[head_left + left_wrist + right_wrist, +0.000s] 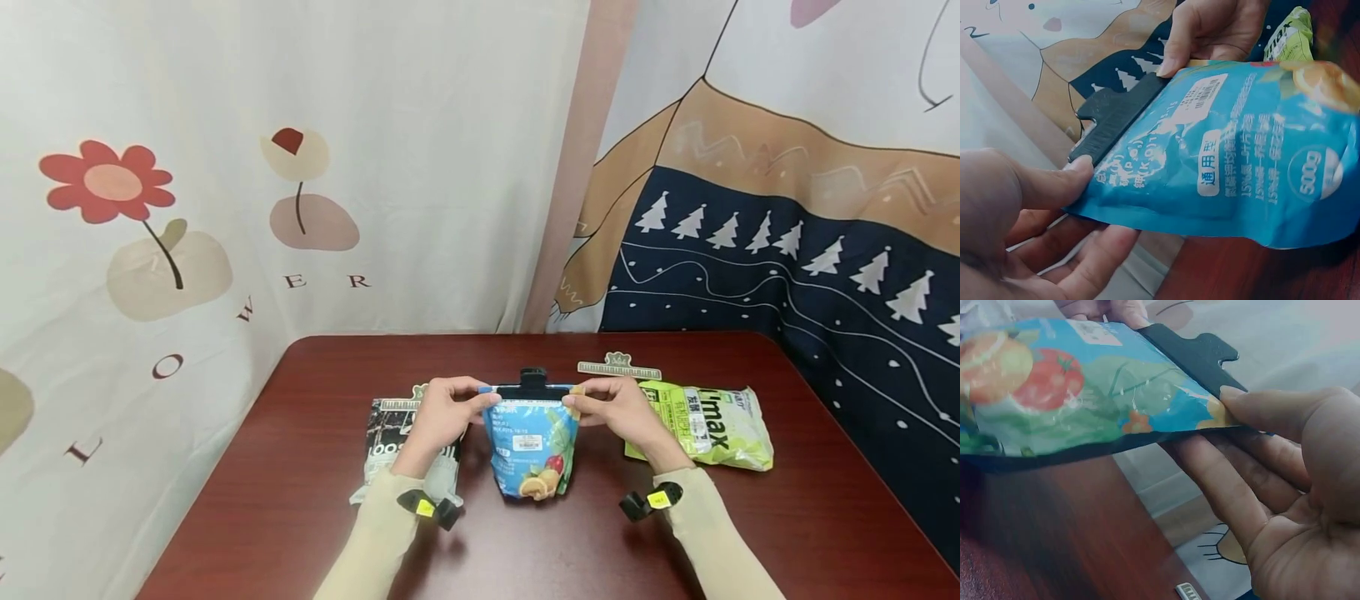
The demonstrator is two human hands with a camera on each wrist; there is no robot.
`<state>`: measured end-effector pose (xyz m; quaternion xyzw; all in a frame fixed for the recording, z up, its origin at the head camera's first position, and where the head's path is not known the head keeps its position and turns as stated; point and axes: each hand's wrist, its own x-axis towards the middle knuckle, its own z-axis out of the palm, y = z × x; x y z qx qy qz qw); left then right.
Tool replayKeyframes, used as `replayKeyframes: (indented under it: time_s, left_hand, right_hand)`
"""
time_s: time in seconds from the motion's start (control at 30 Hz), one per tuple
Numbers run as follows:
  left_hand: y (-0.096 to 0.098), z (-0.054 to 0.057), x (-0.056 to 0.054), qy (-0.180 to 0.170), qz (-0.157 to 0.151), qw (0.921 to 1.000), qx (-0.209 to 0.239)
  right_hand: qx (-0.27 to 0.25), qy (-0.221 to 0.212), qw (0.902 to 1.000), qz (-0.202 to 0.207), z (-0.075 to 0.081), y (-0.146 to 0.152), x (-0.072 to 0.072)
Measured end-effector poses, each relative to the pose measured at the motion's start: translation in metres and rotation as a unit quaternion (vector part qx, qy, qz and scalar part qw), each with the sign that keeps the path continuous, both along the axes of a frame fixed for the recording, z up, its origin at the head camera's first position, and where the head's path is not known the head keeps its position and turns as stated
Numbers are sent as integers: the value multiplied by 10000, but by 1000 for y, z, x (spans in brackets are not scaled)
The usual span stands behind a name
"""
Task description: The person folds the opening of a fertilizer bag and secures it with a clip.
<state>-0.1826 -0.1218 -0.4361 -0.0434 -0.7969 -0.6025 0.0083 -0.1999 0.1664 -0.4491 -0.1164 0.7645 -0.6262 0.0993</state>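
The blue bag [517, 458] is between the two hands, with its printed front facing my head view. The left hand [444, 408] pinches one upper corner, and the right hand [628, 408] pinches the other. In my left wrist view, the left thumb lies on the front side, touching the end of the black clip [534, 382], while the fingers are behind the bag. My right wrist view shows the right hand in the same manner, its thumb at the opposite end of this clip. The black clip sits along the top edge, from one thumb to the other. I cannot tell whether the bottom of the blue bag touches the table [551, 550].

To the left of the left hand, and partly hidden by it, I see the black bag [382, 437], with a pale clip [400, 405] at its top. The green bag [723, 425] lies to the right of the right hand, which covers a part of it. Just beyond the right hand is a crown-shaped clip [618, 367], near the green bag; whether it grips this bag, I cannot tell.
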Motion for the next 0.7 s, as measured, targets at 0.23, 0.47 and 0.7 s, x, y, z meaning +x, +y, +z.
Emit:
replayKeyframes:
  time_s: [0.23,0.47,0.7]
  left_hand:
    - [2,-10,-8,-511,45,9987,-31]
    - [4,-12,-18,-954,-73,9953,-162]
    - [2,-17,-23,-1352,87,9897,-468]
  right_hand:
    - [42,-449,9989,-112,-7,-3,-2]
    - [101,-682,9975,-179,-15,-6,-8]
    - [278,-1058,9938,-213,-26,-15,-17]
